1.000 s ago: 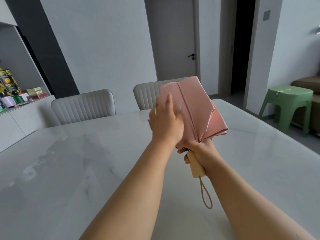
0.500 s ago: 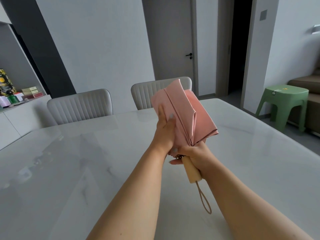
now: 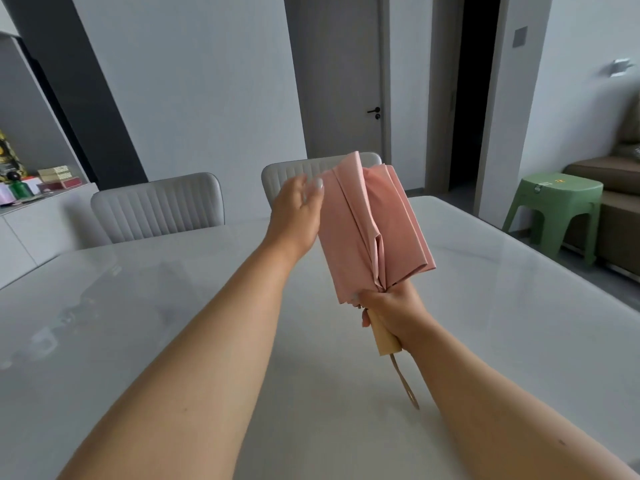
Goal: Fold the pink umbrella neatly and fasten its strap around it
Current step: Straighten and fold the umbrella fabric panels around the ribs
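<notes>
Pink umbrella (image 3: 374, 230), smooth pleated fabric, gripped by right hand (image 3: 391, 306).

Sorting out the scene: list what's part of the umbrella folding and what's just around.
In the job:
pink umbrella
left hand
right hand

Just around:
table
chairs
green stool

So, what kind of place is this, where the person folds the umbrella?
Most likely a home dining area: a pale marble-look table with padded grey chairs behind it, an interior door, and a green plastic stool beside a brown sofa.
</notes>
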Available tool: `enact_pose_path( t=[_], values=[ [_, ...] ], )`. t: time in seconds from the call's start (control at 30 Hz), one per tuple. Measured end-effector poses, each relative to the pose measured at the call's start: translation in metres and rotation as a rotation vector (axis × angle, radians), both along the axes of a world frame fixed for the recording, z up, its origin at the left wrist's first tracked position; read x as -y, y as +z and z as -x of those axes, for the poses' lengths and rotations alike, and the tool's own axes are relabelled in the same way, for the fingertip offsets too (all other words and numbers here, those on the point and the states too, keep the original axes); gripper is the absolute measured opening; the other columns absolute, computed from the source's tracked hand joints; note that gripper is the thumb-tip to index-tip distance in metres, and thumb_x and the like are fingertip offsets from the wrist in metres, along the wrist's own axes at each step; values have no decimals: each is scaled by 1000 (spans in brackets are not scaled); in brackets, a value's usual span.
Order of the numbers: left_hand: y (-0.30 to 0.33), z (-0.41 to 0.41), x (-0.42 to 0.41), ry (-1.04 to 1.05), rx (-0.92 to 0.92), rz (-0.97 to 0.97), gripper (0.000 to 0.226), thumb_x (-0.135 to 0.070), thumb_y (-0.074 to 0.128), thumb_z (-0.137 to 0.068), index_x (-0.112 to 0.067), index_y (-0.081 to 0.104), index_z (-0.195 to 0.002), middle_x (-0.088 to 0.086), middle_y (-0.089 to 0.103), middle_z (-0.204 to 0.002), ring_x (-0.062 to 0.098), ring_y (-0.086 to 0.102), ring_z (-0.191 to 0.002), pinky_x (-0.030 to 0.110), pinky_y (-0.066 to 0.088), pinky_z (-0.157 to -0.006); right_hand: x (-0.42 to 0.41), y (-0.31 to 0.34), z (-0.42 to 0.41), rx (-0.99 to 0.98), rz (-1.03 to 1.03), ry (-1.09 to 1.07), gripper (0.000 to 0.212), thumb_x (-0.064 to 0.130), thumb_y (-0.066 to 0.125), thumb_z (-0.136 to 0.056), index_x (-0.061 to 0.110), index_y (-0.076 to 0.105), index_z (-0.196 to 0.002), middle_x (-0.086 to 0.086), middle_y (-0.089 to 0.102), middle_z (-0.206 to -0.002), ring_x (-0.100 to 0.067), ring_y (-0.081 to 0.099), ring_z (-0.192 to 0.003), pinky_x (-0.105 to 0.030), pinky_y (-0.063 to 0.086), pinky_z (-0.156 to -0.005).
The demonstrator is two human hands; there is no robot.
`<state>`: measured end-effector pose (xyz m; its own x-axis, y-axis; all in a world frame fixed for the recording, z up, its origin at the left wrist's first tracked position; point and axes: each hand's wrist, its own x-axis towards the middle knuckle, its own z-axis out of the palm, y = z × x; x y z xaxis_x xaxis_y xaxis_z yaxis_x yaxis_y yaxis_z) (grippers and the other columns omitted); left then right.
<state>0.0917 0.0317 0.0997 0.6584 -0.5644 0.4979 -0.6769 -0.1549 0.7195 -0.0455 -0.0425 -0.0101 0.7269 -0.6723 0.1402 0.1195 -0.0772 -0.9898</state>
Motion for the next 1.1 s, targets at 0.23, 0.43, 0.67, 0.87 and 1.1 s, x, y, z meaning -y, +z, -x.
enact_pose_path(
  t=[0.23, 0.43, 0.67, 0.87, 1.1],
  values=[
    [43, 3, 21, -2, 49, -167, 42, -46, 30, -103, -11, 52, -93, 8, 54, -88, 24, 50, -83, 33, 37, -75, 5, -3, 3, -42, 52, 50, 47, 2, 64, -65, 4, 54, -111, -24, 58, -88, -19, 55, -44, -30, 50, -47],
    [58, -4, 32, 75, -16, -269, 54, -55, 31, -101, -8, 53, -86, 3, 54, -83, 26, 50, -87, 35, 39, -80, 8, -2, 4, -50, 65, 64, 47, 5, 63, -61, 5, 53, -107, -17, 58, -80, -18, 54, -43, -29, 49, -45],
    [61, -28, 39, 118, -155, -461, 109, -92, 27, -50, -24, 61, -128, 0, 61, -128, 29, 56, -119, 43, 41, -105, 9, -4, 2, -44, 79, 93, 54, 4, 65, -62, 7, 49, -113, -16, 55, -84, -13, 54, -42, -28, 49, -44],
    [64, -37, 35, -43, -380, -316, 66, -79, 55, -73, -15, 69, -79, -5, 69, -79, 17, 59, -79, 29, 44, -79, 12, -10, -2, -116, 83, 79, 36, 1, 67, -66, 3, 55, -100, -22, 57, -82, -22, 54, -42, -31, 50, -46],
    [69, -39, 29, -163, -419, -187, 38, -43, 60, -88, -16, 57, -62, -3, 58, -61, 14, 50, -62, 29, 33, -58, 12, -12, -2, -142, 43, 42, 36, 3, 66, -63, -4, 57, -97, -23, 59, -78, -23, 55, -41, -31, 50, -47]
  ],
)
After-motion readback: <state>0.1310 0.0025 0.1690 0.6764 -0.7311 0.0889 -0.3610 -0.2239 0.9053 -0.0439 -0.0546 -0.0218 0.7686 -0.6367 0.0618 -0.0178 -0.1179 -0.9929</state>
